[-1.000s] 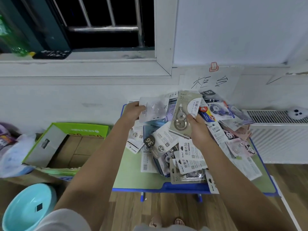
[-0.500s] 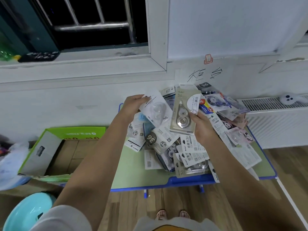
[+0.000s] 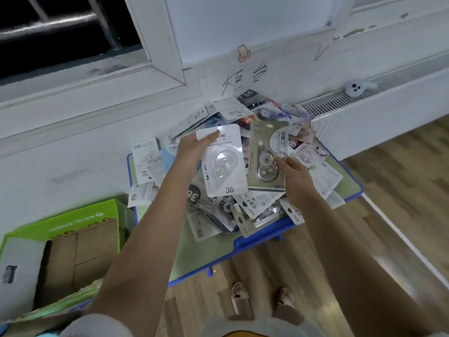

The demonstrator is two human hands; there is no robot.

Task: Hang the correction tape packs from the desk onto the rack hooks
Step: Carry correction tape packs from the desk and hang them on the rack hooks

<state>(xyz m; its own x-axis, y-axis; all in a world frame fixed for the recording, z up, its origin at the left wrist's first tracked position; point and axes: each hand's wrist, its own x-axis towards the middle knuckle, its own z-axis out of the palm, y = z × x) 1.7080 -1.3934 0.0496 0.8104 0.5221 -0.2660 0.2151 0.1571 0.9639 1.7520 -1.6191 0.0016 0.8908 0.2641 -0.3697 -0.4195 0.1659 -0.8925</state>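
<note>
dim cool indoor light, dark window (image 3: 60, 32), motion blur throughout, wide-angle bending at edges

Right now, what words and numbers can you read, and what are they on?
"36": bottom of the white pack in the left hand.
"36": top of the grey pack in the right hand.
"36": dark pack at the pile's far end.
"柜台": handwritten on the wall paper.
Other print: too small or blurred.

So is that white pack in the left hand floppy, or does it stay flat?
Probably stays flat: the white pack juts out straight though the left hand grips only one edge. It looks light, card and clear plastic. The glossy blister may be a bit slippery.
</note>
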